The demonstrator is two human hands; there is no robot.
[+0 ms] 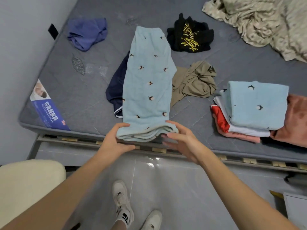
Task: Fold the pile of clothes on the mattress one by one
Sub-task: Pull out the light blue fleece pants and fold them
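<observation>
We see bare forearms with no sleeves, scuffed white sneakers (122, 199), and a white sock (123, 218) with black marks.

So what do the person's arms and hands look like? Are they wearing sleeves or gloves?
No gloves and no sleeves in view: the left hand and right hand are bare, and both forearms are bare too. No rings, watch or bracelets show on the fingers or wrists.
</observation>
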